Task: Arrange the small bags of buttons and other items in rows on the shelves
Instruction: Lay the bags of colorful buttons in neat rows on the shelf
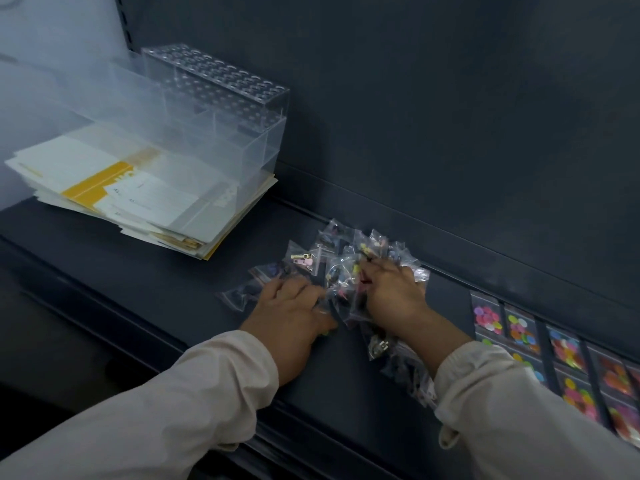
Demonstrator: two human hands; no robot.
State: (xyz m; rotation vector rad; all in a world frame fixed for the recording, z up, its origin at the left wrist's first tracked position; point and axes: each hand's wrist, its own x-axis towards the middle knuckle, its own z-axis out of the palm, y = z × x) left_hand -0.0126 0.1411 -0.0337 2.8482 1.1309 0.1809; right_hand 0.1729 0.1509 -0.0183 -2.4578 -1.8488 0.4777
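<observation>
The dark shelf (166, 292) carried clear acrylic boxes (225, 119) on a stack of papers (104, 181) at my far left. To my right, bags of coloured buttons (561, 351) lay flat in neat rows. Between them sat a loose heap of small bags (332, 251) near the back wall. My left hand (291, 320) rested on its near edge, grip seemingly released, fingers pressing the bags. My right hand (394, 292) had its grip pinched on bags in the heap.

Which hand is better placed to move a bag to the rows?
Likely right: the right hand is at the pile beside the button rows; the left hand is on its far side.
</observation>
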